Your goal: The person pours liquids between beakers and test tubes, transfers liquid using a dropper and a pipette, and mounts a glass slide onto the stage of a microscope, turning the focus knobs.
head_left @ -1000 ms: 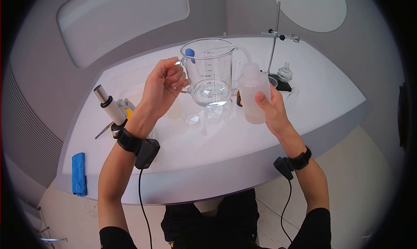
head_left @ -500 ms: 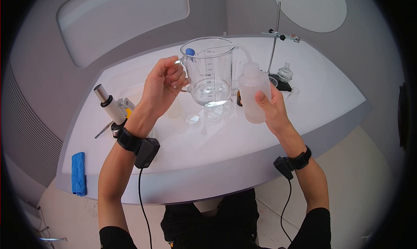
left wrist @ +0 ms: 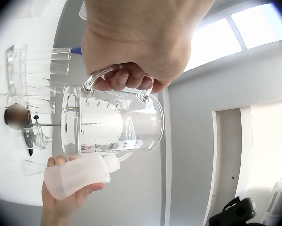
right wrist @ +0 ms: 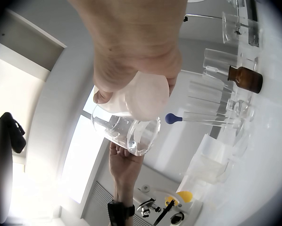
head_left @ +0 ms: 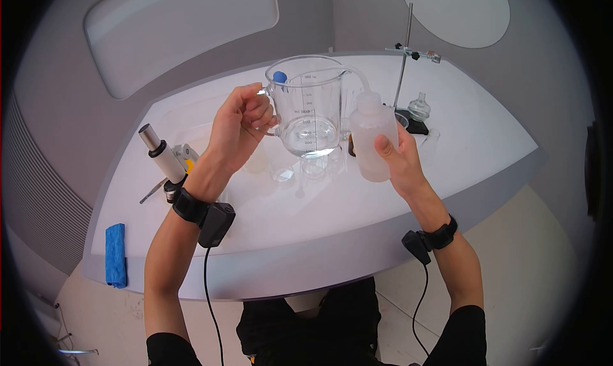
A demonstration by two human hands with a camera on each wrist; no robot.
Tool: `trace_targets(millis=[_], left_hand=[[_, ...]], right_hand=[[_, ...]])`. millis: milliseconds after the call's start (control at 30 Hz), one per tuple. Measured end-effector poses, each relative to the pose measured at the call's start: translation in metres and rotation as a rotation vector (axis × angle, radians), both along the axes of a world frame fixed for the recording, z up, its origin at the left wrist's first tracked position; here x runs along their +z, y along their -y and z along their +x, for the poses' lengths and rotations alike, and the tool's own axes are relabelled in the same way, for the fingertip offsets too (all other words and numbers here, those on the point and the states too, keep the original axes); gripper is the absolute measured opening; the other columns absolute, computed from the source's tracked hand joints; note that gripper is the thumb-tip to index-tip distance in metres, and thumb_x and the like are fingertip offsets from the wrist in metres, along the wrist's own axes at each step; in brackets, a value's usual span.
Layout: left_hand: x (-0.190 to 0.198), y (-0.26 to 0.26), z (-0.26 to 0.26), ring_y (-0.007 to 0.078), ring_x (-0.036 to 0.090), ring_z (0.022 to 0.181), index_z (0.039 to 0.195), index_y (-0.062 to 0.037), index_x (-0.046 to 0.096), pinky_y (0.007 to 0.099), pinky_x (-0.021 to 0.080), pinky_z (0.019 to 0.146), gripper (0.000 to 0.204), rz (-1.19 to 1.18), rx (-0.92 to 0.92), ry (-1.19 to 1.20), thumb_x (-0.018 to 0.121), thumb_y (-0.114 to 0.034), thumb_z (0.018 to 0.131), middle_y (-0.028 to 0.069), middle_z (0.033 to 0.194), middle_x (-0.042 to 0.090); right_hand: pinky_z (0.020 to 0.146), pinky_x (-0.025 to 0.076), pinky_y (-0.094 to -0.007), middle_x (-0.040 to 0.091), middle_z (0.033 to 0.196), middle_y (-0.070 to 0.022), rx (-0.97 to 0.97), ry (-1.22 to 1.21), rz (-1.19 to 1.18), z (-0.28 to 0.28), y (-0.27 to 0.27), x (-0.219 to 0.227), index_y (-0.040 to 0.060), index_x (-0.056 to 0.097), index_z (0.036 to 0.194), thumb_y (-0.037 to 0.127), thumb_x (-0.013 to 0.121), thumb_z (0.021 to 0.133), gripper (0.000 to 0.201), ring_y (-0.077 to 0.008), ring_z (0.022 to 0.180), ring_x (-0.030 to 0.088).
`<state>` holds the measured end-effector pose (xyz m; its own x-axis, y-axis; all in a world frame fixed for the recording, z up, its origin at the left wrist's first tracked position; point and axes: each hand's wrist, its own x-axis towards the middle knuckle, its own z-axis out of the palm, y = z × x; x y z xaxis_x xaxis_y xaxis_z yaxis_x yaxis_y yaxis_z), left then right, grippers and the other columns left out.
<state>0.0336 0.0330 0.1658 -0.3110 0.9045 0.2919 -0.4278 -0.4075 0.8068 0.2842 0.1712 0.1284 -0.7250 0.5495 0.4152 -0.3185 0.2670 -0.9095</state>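
In the head view, my left hand (head_left: 239, 129) grips the handle of a clear glass measuring beaker (head_left: 322, 104) and holds it up above the table. Clear liquid (head_left: 311, 136) fills its lower part. A translucent white wash bottle (head_left: 373, 145) is in my right hand (head_left: 407, 165), the thumb against its near side. Its bent spout tube (head_left: 357, 75) arches over the beaker's right rim and points inside. The left wrist view shows curled fingers (left wrist: 120, 81) through the handle, with the bottle beside the beaker wall. From the right wrist, the bottle's base (right wrist: 148, 96) hides part of the beaker (right wrist: 127, 129).
A microscope (head_left: 163, 155) stands at the left of the table, with a folded blue cloth (head_left: 115, 256) near the front left edge. Behind the bottle are a metal stand (head_left: 402, 72) and a glass vessel (head_left: 419, 105). A brown bottle (right wrist: 247, 79) and a blue-bulbed dropper (right wrist: 173, 118) stand among glassware.
The beaker has shifted and tilted very slightly in my left hand. Both hands keep their holds, and the spout tube stays over the rim.
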Motion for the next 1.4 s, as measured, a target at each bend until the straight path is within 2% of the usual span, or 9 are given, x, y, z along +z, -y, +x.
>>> trace_targets(millis=[100,200,433,500,833,900,1133,1200,1400], left_hand=[[-0.0018,-0.0006,-0.0029,0.0115,0.028,0.056,0.065,-0.0157,0.027,0.0307,0.039,0.071,0.040,0.014,-0.026,-0.011,0.048,-0.024,0.097,-0.0027,0.058,0.023],[-0.0024,-0.0012,-0.0013,0.0111,0.027,0.057,0.065,-0.0165,0.030,0.0279,0.035,0.064,0.037,0.016,-0.008,-0.029,0.042,-0.024,0.099,-0.0040,0.057,0.023],[-0.0027,-0.0007,-0.0013,0.0114,0.027,0.058,0.065,-0.0165,0.030,0.0277,0.034,0.064,0.037,0.024,-0.013,-0.039,0.042,-0.024,0.099,-0.0040,0.057,0.023],[-0.0026,0.0003,-0.0061,0.0116,0.029,0.057,0.065,-0.0154,0.026,0.0302,0.038,0.070,0.040,0.021,-0.042,-0.018,0.048,-0.025,0.097,-0.0026,0.059,0.023],[-0.0029,0.0002,-0.0033,0.0117,0.029,0.057,0.065,-0.0153,0.026,0.0304,0.037,0.070,0.040,0.014,-0.032,-0.020,0.048,-0.025,0.097,-0.0027,0.059,0.022],[-0.0019,0.0004,-0.0011,0.0112,0.027,0.058,0.064,-0.0168,0.030,0.0281,0.035,0.064,0.038,0.007,-0.012,-0.018,0.043,-0.024,0.099,-0.0042,0.057,0.022],[-0.0044,-0.0005,0.0001,0.0117,0.028,0.057,0.065,-0.0153,0.027,0.0300,0.037,0.069,0.040,0.013,-0.046,-0.024,0.049,-0.024,0.097,-0.0028,0.058,0.022],[-0.0021,-0.0004,-0.0009,0.0109,0.027,0.057,0.064,-0.0170,0.030,0.0279,0.036,0.065,0.038,0.010,-0.011,-0.013,0.044,-0.025,0.098,-0.0043,0.057,0.022],[-0.0024,-0.0008,-0.0017,0.0109,0.027,0.057,0.065,-0.0169,0.030,0.0281,0.036,0.065,0.037,0.013,-0.012,-0.022,0.043,-0.024,0.098,-0.0042,0.057,0.023]], right_hand=[[0.091,0.046,-0.0294,0.061,0.115,-0.0069,-0.008,-0.012,-0.011,0.0007,0.0020,-0.0011,0.0015,0.050,0.132,0.047,0.071,0.086,0.068,-0.0136,0.106,0.058],[0.091,0.046,-0.0296,0.061,0.114,-0.0068,-0.016,-0.015,0.001,0.0010,0.0022,-0.0016,0.0013,0.050,0.132,0.048,0.071,0.086,0.069,-0.0137,0.106,0.058],[0.091,0.046,-0.0297,0.061,0.113,-0.0063,-0.018,-0.010,0.016,0.0022,0.0015,-0.0035,0.0011,0.050,0.131,0.050,0.071,0.085,0.069,-0.0135,0.105,0.057],[0.091,0.046,-0.0295,0.061,0.113,-0.0061,-0.006,0.016,0.006,0.0007,0.0006,-0.0006,0.0011,0.051,0.130,0.050,0.071,0.085,0.070,-0.0133,0.105,0.057],[0.091,0.046,-0.0296,0.061,0.114,-0.0061,-0.003,0.002,0.000,0.0001,0.0010,-0.0045,0.0012,0.050,0.131,0.050,0.070,0.085,0.070,-0.0135,0.106,0.057],[0.092,0.046,-0.0298,0.061,0.114,-0.0064,-0.005,-0.005,-0.009,-0.0001,0.0009,-0.0055,0.0010,0.050,0.131,0.050,0.071,0.085,0.070,-0.0137,0.106,0.057],[0.092,0.046,-0.0297,0.061,0.114,-0.0065,0.002,-0.016,0.013,0.0032,0.0011,-0.0064,0.0013,0.051,0.131,0.048,0.071,0.086,0.068,-0.0137,0.107,0.057],[0.092,0.046,-0.0297,0.061,0.114,-0.0065,-0.003,-0.002,0.008,0.0002,0.0027,-0.0001,0.0013,0.051,0.131,0.047,0.071,0.086,0.068,-0.0135,0.106,0.057],[0.089,0.048,-0.0302,0.062,0.112,-0.0068,0.004,-0.006,-0.075,0.0016,-0.0028,-0.0091,0.0014,0.049,0.131,0.051,0.069,0.086,0.070,-0.0144,0.105,0.059]])
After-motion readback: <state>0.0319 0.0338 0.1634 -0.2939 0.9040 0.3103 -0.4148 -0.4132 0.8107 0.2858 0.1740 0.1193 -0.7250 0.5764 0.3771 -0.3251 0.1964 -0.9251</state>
